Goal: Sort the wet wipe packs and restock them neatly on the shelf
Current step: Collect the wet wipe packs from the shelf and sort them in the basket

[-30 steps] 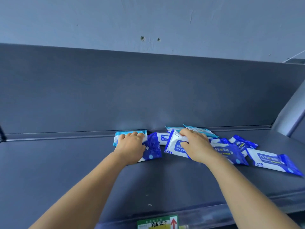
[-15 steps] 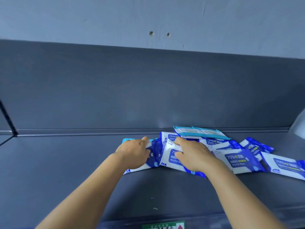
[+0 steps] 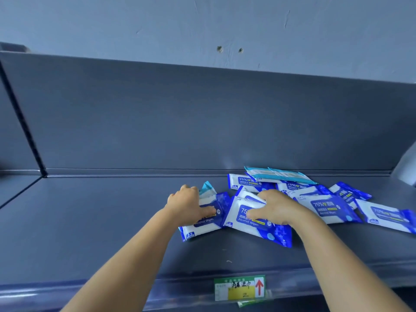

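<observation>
Blue-and-white alcohol wipe packs lie scattered on the dark grey shelf, right of centre. My left hand grips one pack with the thumb across its face; a light-blue pack sticks up just behind the fingers. My right hand holds the neighbouring pack, its fingers curled over the top edge and its thumb on the label. Behind and to the right lie several more blue packs and two pale teal packs against the back panel.
The shelf's upright back panel runs behind the pile. A dark divider seam marks the left end. A green and yellow price label with a red arrow hangs on the front lip.
Both hands have drawn their packs a little toward the front of the shelf. The pack under my left hand now shows more of its label.
</observation>
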`<state>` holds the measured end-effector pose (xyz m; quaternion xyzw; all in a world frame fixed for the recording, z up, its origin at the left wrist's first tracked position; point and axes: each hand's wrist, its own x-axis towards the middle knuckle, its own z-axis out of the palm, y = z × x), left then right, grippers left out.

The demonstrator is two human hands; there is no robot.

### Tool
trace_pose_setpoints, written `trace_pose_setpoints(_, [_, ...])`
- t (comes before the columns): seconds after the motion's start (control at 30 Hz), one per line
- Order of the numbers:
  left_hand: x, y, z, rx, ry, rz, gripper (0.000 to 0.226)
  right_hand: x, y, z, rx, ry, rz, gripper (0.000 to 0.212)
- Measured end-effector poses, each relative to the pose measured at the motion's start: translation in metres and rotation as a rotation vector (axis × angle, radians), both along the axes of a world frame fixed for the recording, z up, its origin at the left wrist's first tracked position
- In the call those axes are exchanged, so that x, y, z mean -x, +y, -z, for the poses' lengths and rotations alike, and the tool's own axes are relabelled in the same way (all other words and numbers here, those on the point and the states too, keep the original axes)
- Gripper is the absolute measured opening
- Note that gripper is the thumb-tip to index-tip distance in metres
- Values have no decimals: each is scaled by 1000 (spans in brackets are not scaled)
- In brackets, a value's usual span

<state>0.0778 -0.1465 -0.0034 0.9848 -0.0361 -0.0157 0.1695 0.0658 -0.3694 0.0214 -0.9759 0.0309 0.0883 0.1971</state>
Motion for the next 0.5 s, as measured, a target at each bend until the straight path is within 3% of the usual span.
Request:
trace_pose_setpoints(0.13, [20, 0, -5, 214, -133, -22, 36, 21, 2, 2, -162, -197, 64, 29])
trace_pose_setpoints(0.23, [36, -4, -13, 499, -210, -59, 26, 41, 6, -3, -338, -415, 186, 20])
trace_pose_setpoints(0.33, [55, -15, -23, 755, -206, -21, 20, 68, 11, -12, -567, -561, 292, 11])
trace_pose_setpoints(0.5, [96, -47, -37, 958, -139, 121, 11, 118, 5, -20, -698, -701, 420, 5])
